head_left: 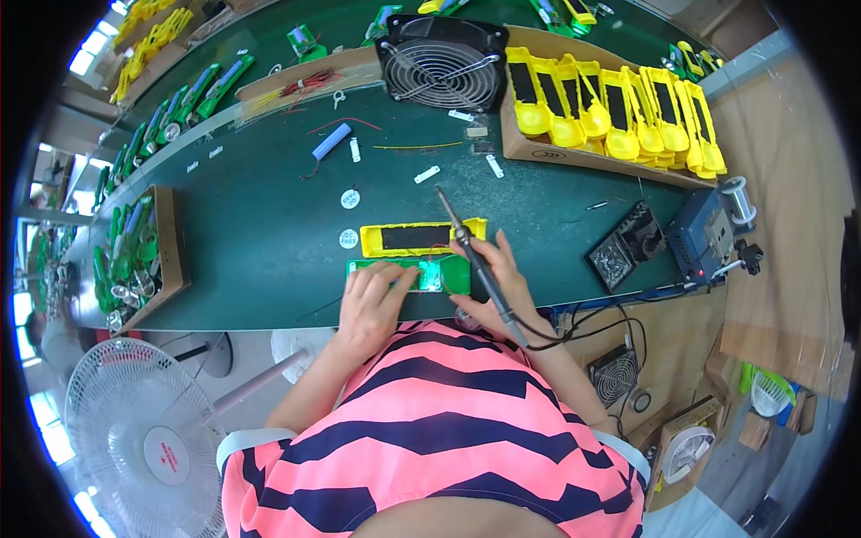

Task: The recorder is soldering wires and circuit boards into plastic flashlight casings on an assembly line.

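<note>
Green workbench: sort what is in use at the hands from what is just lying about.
In use:
- soldering iron in right hand
- green casing under left hand
- yellow casing just behind

Lying about:
- box of yellow casings
- black fan
- blue battery cell

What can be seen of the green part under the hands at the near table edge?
The green part is a flat, long shell that looks like plastic, lying lengthwise along the near edge of the dark green table. A pale inset shows near its right end. The left hand presses on it from the near side; the right hand, holding a soldering iron, rests at its right end. A yellow shell lies just behind it.
</note>
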{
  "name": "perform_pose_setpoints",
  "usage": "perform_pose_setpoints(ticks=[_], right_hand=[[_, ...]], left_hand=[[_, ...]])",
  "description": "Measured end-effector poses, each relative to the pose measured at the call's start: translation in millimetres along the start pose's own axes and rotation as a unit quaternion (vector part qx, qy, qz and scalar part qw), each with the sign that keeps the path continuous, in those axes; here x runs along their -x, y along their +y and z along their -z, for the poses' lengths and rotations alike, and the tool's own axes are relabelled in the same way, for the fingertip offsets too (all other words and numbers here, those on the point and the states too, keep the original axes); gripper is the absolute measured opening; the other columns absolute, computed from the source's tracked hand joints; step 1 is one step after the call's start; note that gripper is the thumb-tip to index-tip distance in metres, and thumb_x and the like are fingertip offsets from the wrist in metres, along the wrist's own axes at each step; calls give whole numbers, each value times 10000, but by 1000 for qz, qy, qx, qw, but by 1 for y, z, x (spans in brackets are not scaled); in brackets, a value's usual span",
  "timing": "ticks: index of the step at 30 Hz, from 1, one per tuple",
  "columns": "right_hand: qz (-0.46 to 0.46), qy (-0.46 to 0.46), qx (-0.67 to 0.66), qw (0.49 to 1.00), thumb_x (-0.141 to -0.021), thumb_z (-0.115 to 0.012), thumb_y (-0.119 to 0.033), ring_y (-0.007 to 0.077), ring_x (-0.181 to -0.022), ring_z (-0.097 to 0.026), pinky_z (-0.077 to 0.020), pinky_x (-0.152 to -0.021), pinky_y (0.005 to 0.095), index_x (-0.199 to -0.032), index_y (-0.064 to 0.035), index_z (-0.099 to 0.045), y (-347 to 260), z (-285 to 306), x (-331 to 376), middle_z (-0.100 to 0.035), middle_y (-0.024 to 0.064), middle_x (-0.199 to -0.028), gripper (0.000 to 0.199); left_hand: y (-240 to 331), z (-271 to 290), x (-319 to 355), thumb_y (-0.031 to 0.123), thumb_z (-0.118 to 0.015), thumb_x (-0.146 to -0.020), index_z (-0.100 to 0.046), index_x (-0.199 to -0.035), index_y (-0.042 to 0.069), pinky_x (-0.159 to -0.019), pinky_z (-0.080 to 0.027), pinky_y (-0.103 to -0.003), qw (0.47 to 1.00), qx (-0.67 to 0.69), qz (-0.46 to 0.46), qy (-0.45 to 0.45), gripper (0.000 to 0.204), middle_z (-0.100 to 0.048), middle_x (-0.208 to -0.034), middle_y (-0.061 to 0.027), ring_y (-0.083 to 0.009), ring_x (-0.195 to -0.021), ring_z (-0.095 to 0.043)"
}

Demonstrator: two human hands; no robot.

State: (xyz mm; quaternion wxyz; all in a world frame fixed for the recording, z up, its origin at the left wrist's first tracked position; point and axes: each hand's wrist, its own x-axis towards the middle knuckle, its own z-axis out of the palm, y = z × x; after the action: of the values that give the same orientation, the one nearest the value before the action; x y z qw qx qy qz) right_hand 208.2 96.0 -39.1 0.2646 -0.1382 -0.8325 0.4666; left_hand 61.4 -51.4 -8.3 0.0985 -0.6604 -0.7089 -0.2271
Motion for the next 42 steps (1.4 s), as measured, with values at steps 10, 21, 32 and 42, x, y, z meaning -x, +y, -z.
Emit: perform_pose_setpoints(ticks=[10,21,32,42], right_hand=[[-31,-20,26,999,-638,-705,-177,249,-1009,-526,-117,-1061,467,-1164,-81,-479,-7,8,0,-517,88,-1118,581],[25,190,-105,976,-779,-549,-27,153,-607,-629,-141,-1046,483,-941,34,-497,-3,1,55,-635,76,-694,181],[-173,263,-315,895,-772,-535,26,106,-585,-613,-179,-1046,406,-920,27,-483,-10,-17,49,-614,59,-593,157],[-148,242,-261,923,-781,-523,22,115,-572,-615,-154,-1045,421,-915,20,-474,-9,-17,47,-608,49,-564,142]], left_hand=[[8,-34,-4,19,-678,-615,-597,-778,67,-572,-410,-302,978,147,62,135,188,-549,-755,-51,-215,-662,-518],[10,-13,-14,-32,-645,-615,-575,-700,-4,-612,-446,-310,951,220,214,37,113,-493,-871,-113,-235,-759,-536],[11,-16,-15,-43,-629,-586,-557,-655,-9,-632,-435,-326,961,190,196,34,106,-485,-830,-116,-254,-760,-515],[10,-16,-18,-52,-624,-570,-549,-637,-6,-623,-430,-331,961,194,194,30,110,-487,-805,-113,-262,-738,-510]])
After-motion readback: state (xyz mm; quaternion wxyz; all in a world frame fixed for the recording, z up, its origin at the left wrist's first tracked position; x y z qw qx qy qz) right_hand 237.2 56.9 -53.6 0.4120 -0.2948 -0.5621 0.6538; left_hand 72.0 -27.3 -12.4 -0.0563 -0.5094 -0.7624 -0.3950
